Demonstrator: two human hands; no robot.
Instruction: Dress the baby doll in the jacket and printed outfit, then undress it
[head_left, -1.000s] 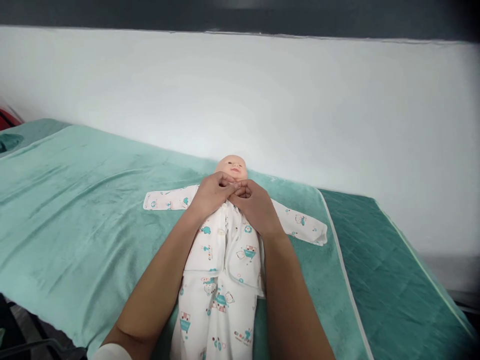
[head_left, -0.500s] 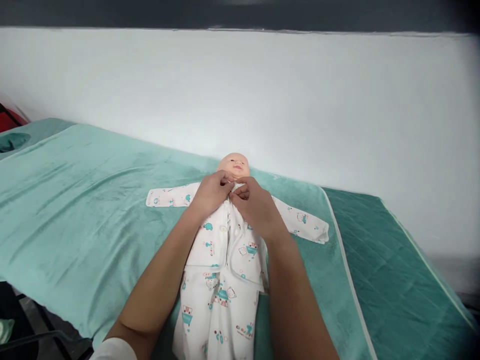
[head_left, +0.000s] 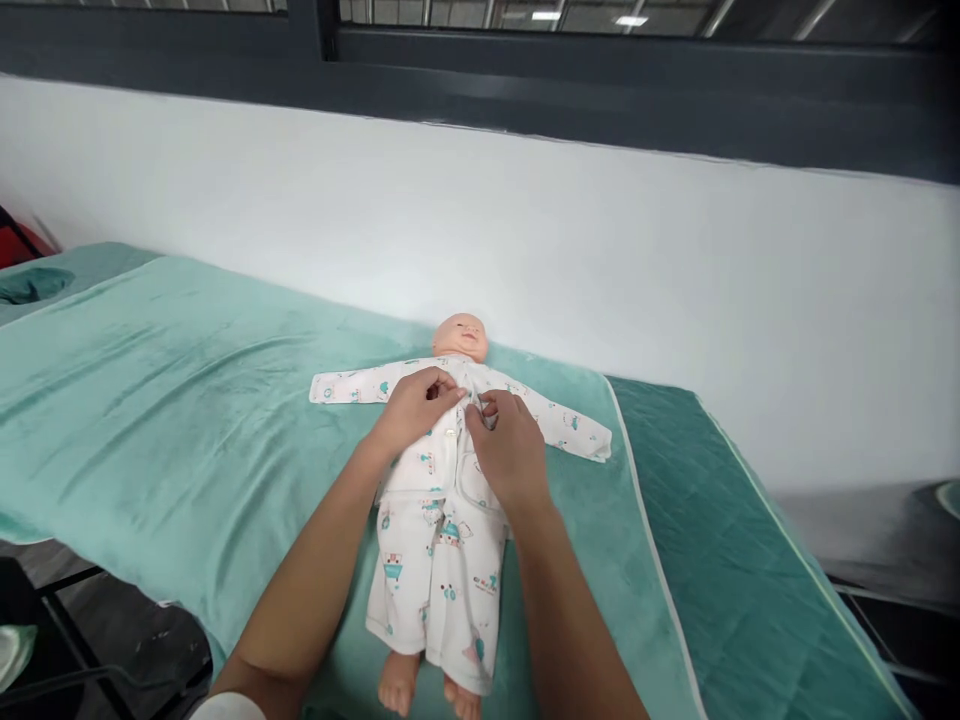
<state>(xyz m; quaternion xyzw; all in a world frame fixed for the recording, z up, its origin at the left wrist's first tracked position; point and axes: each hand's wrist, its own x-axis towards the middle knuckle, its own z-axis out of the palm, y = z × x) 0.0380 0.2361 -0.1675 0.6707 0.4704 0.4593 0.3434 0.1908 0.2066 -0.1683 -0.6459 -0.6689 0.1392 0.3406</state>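
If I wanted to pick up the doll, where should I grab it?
Probably around the chest of the doll, coming from above with a hand on each side. It lies flat on its back on the towel with its sleeves spread wide, so the body is open from both sides.

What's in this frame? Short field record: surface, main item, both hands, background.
surface: green towel spread over a darker green mat
main item: baby doll on its back, in a white printed romper, sleeves spread, bare feet showing
left hand: pinching the romper front at the chest
right hand: pinching the romper front beside the left hand
background: white wall, dark window frame above
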